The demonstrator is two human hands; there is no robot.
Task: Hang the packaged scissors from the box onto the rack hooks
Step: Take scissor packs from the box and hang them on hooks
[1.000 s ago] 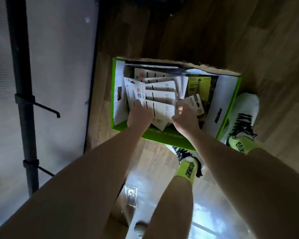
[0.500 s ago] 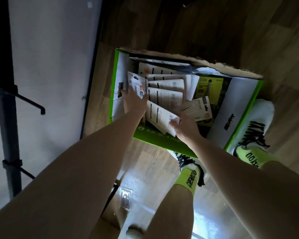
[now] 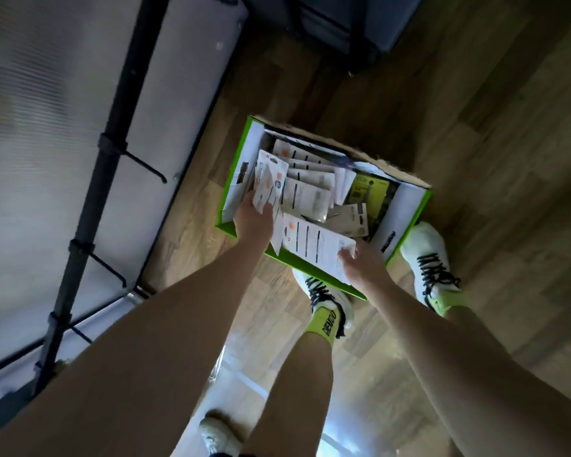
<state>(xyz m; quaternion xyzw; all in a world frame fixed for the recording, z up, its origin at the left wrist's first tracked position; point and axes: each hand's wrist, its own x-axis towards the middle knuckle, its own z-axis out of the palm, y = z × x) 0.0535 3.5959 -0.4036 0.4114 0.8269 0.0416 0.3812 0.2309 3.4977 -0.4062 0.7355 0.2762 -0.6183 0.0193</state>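
A green-edged cardboard box point(image 3: 409, 222) sits on the wooden floor with several white scissors packs point(image 3: 305, 189) lying inside. My left hand point(image 3: 253, 222) grips one pack point(image 3: 269, 184) at its lower end and holds it upright above the box's left side. My right hand point(image 3: 363, 267) pinches the near end of another white pack point(image 3: 314, 247), lifted over the box's front edge. The black rack post point(image 3: 89, 206) stands at the left, with bare hooks point(image 3: 145, 168) sticking out towards the box.
A white panel point(image 3: 40, 127) stands behind the rack. My feet in white shoes point(image 3: 427, 255) stand right beside the box's front and right sides. A dark object point(image 3: 343, 24) sits on the floor at the top.
Both hands have lifted out of the box, each with a pack. The view has swung so the box now lies further right and the rack shows more hooks.
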